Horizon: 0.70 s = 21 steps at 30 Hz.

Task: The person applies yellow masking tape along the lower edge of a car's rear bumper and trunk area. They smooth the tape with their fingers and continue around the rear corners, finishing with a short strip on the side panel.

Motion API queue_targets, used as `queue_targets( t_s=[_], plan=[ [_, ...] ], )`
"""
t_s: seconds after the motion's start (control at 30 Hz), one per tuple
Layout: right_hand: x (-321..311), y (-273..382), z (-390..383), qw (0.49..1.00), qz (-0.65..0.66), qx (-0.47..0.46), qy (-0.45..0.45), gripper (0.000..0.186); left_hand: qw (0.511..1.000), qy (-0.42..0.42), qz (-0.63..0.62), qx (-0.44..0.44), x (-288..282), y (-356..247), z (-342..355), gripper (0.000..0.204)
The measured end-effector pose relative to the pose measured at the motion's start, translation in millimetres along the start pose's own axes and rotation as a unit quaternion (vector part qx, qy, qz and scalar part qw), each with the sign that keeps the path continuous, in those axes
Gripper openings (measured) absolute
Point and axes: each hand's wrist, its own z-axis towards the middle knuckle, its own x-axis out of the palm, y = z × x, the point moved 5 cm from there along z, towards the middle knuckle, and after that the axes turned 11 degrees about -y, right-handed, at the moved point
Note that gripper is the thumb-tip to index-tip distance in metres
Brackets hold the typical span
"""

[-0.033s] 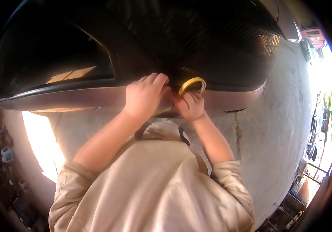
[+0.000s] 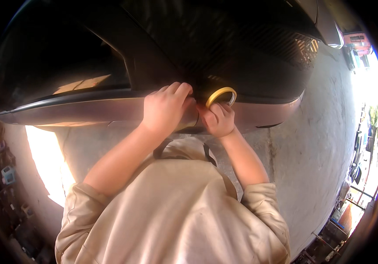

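Note:
My right hand (image 2: 219,119) is closed around a narrow roll of yellow tape (image 2: 217,93), which stands up above the fingers. Close beside it, my left hand (image 2: 167,105) rests against the side of a dark car (image 2: 153,70). Its fingers are bent together, and whatever is at their tips is hidden behind the hand. Both hands meet near a seam at the car's pinkish-brown lower panel (image 2: 87,111). The fingertips of the right hand point toward the left hand, with a small gap between them.
Below the car lies a grey concrete floor (image 2: 316,145), with a bright sunlit patch (image 2: 50,160) at the left. A pale blue jug (image 2: 8,175) stands among clutter at the far left. Several racks and parts line the right edge, and a red vehicle (image 2: 357,42) shows at the upper right.
My right hand and the tape roll have shifted slightly to the right, away from the left hand. The left hand has hardly moved.

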Motion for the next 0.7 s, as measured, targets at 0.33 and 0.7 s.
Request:
queue_targets(
  t_s=[0.33, 0.7],
  plan=[
    [-41, 4, -36, 0.991, -0.013, 0.131, 0.015, 0.033, 0.994, -0.064, 0.021, 0.083, 9, -1, -10, 0.028],
    [-75, 32, -72, 0.966, -0.022, 0.259, -0.007, 0.031, 0.994, -0.077, 0.077, 0.011, 10, -13, -12, 0.024]
  ],
)
